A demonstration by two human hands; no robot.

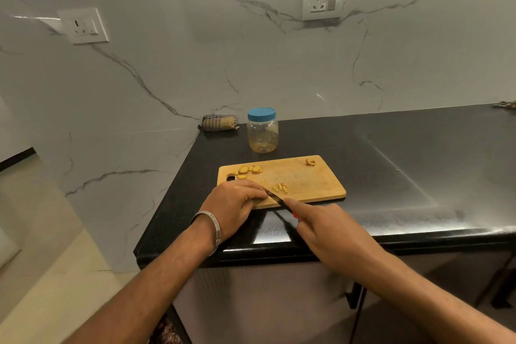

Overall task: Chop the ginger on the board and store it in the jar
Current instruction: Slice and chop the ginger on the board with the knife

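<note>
A wooden cutting board (304, 179) lies on the black counter. Ginger slices (248, 169) sit at its far left corner, thin strips (280, 188) near the front middle, and one small piece (310, 162) at the far right. My left hand (237, 204) rests on the board's front left with curled fingers; whatever lies under the fingertips is hidden. My right hand (326, 226) grips a knife (276, 200) with a red handle, index finger along the spine, blade tip beside my left fingers. A clear plastic jar (262, 131) with a blue lid on stands behind the board.
A folded checked cloth (219, 122) lies in the back corner against the marble wall. The counter's (391, 162) left edge runs just beside the board, and its front edge is under my wrists. Two wall sockets (323, 1) are above.
</note>
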